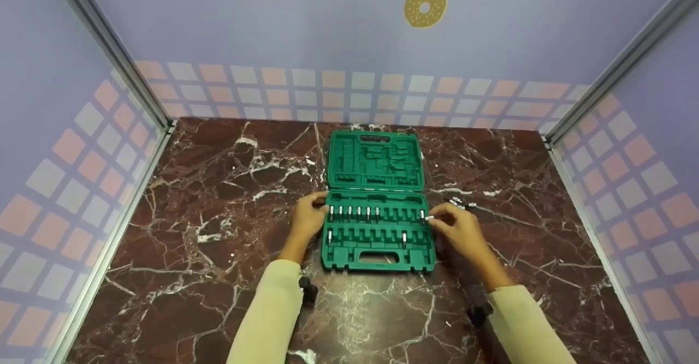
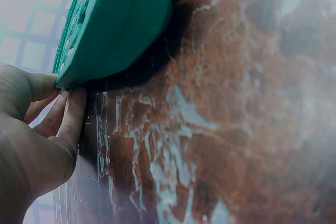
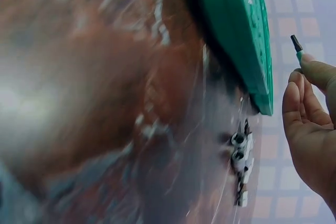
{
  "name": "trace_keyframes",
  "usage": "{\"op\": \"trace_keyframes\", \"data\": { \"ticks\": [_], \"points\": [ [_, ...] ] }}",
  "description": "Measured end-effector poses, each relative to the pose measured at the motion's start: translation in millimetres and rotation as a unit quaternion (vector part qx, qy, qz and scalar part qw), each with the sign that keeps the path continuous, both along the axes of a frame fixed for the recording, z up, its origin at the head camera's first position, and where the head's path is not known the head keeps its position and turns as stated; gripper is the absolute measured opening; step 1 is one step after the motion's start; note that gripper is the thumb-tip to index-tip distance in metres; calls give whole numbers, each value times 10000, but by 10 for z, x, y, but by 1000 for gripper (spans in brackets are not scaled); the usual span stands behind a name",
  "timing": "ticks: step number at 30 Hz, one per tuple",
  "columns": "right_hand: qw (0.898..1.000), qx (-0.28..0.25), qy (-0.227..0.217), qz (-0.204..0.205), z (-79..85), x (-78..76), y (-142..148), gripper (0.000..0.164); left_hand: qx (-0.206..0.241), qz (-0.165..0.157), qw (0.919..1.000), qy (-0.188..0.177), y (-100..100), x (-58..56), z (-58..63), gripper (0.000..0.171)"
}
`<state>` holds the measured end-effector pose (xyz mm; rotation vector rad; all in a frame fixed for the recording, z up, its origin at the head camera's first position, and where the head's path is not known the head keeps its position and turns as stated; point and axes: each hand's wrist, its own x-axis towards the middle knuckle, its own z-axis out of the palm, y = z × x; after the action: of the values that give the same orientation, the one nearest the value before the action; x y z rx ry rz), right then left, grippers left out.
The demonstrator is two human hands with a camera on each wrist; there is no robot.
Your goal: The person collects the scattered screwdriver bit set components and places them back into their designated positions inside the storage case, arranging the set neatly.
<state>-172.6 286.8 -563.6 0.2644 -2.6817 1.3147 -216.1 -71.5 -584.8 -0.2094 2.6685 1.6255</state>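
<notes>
A green plastic tool case [image 1: 344, 259] lies open on the marble table, its lid [image 1: 349, 162] folded back away from me. Several silver bit sockets [image 1: 359, 211] stand in the upper row of slots, with one more at that row's right end. The lower row holds two, a left one [image 1: 329, 238] and a right one [image 1: 404, 239]. At the case's left edge, my left hand [image 1: 309, 219] pinches the rim between thumb and fingers. My right hand [image 1: 457, 226] pinches a small bit socket [image 3: 297, 45] with a dark tip, over the case's right side.
Several loose metal sockets [image 1: 458, 203] lie in a small heap on the table, just right of the case and beyond my right hand. Patterned wall panels [image 1: 360, 96] close off the table [image 1: 218, 276] at the back and both sides.
</notes>
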Motion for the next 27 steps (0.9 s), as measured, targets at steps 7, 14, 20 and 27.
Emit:
{"op": "trace_keyframes", "data": {
  "ticks": [7, 14, 20, 27],
  "points": [
    [9998, -33, -43, 185, 87, -115, -175, 14, 54, -3, 10000, -10, -7, 4, 24, 35],
    [9987, 75, -288, 415, 147, -229, -330, 15, -118, 41, 9999, -87, -12, 4, 35, 35],
    [9969, 217, -333, 681, 154, -311, -460, 14, -125, 41, 9999, -84, -8, 6, 35, 35],
    [9930, 609, -456, 899, 149, -373, -586, 12, -47, -8, 9999, -95, -2, 21, 45, 34]
  ]
}}
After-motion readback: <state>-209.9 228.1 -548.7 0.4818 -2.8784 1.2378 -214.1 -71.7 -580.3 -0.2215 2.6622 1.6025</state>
